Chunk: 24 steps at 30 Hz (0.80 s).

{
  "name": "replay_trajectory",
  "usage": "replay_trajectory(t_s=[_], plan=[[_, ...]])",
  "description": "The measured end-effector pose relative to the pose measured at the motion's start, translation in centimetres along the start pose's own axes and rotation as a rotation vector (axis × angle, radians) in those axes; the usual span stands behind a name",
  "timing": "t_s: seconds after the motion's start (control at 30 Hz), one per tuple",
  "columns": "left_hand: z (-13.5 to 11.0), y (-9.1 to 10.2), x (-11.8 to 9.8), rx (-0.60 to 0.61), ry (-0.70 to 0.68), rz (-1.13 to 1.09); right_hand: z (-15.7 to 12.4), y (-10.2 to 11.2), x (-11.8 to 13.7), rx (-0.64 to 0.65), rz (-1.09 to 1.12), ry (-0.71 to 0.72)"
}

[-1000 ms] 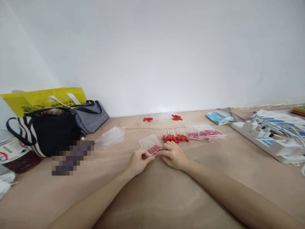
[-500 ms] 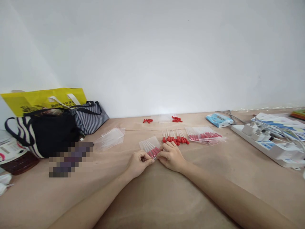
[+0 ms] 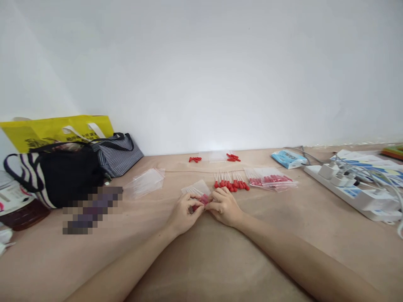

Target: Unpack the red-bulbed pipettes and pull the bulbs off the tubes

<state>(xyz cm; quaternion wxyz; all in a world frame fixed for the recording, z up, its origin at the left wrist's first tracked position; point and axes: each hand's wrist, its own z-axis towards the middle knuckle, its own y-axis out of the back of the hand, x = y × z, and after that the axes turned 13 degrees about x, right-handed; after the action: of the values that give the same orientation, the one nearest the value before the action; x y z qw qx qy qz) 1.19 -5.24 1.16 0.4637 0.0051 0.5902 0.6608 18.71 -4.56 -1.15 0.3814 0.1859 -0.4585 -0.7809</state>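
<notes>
My left hand (image 3: 184, 214) and my right hand (image 3: 225, 206) meet at the table's middle, both pinching the near edge of a small clear zip bag (image 3: 197, 191) that holds several red-bulbed droppers. The bag lies flat, its far end pointing away from me. Just beyond my right hand lies a loose row of red-bulbed droppers (image 3: 231, 181). To its right sit filled clear bags of droppers (image 3: 270, 178). A stack of empty clear bags (image 3: 145, 182) lies to the left of my hands.
Loose red bulbs (image 3: 195, 159) and more red bulbs (image 3: 233, 157) lie near the wall. A black-and-striped bag (image 3: 63, 172), a grey striped bag (image 3: 118, 153) and a yellow bag (image 3: 56, 131) stand at left. A white power strip (image 3: 355, 191) with plugs and a blue packet (image 3: 289, 158) are at right.
My hands have drawn closer together on the bag's near edge, and the bag's front end is more bunched under my fingers. Nothing else on the table has moved.
</notes>
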Motion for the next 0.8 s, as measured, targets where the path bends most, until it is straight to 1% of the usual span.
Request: replay_trajectory(t_s=[0.13, 0.27, 0.33, 0.43, 0.53, 0.67, 0.7, 0.73, 0.77, 0.8], plan=[[0.2, -0.1, 0.1, 0.055, -0.081, 0.005, 0.0, 0.1, 0.1, -0.009, 0.016, -0.002], [0.2, -0.6, 0.4, 0.093, -0.145, 0.045, 0.2, 0.2, 0.5, 0.019, 0.057, -0.022], [0.1, -0.8, 0.6, 0.107, -0.131, 0.067, 0.3, 0.2, 0.9, 0.039, 0.075, -0.049], [0.0, -1.0, 0.9, 0.106, -0.044, 0.066, 0.4, 0.1, 1.3, 0.072, 0.088, -0.049], [-0.1, -0.8, 1.2, 0.055, 0.023, 0.06, 0.2, 0.3, 1.6, 0.087, 0.115, -0.046], [-0.3, -0.3, 1.5, -0.159, 0.088, 0.064, -0.8, 0.8, 1.2, 0.088, 0.219, -0.063], [-0.4, -0.1, 1.5, -0.186, 0.083, 0.062, -1.0, 0.9, 1.0, 0.09, 0.273, -0.063], [-0.5, 0.1, 1.5, -0.182, 0.058, 0.058, -1.3, 1.1, 0.8, 0.097, 0.338, -0.064], [-0.6, 0.3, 1.5, -0.144, 0.013, 0.053, -1.5, 1.2, 0.5, 0.108, 0.408, -0.066], [-0.7, 0.5, 1.5, -0.08, -0.041, 0.044, -1.7, 1.3, 0.3, 0.121, 0.474, -0.071]])
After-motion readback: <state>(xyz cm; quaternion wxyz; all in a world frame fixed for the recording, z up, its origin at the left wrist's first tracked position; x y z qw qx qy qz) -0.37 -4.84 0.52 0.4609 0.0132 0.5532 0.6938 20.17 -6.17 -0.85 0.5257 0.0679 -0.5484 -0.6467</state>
